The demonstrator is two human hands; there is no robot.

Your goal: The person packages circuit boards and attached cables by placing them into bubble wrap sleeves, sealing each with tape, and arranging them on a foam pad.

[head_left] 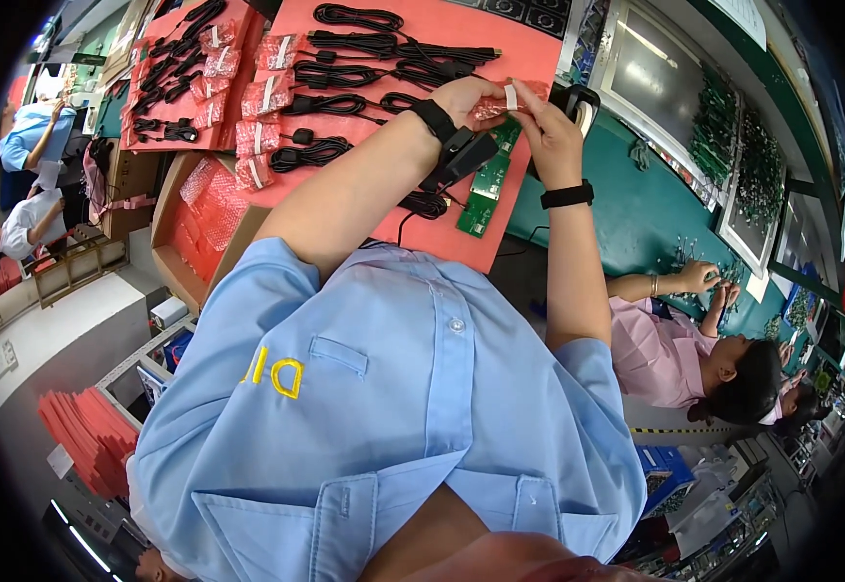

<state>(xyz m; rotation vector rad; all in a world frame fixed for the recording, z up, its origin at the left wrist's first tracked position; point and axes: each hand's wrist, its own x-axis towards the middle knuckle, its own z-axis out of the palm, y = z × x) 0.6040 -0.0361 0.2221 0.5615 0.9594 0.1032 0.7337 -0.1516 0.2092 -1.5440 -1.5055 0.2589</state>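
Both hands meet at the far side of the pink-covered table, over a small red bubble-wrap packet (488, 110) with a white label strip (511, 98). My left hand (465, 101) has its fingers closed on the packet's left part. At its right end, my right hand (551, 136) pinches near the strip. A black wristband is on each wrist. Under the left wrist shows a black boxy device (467, 158); whether it is strapped on or lying there, I cannot tell. Green circuit boards (478, 215) lie in a column below the hands.
Coiled black cables (345, 75) and several red bubble-wrap packets (265, 95) with white strips cover the pink foam (292, 199). An open carton (172, 267) with red bubble wrap stands at the left. Rightward, a person in pink (663, 354) works at a green bench (592, 204).
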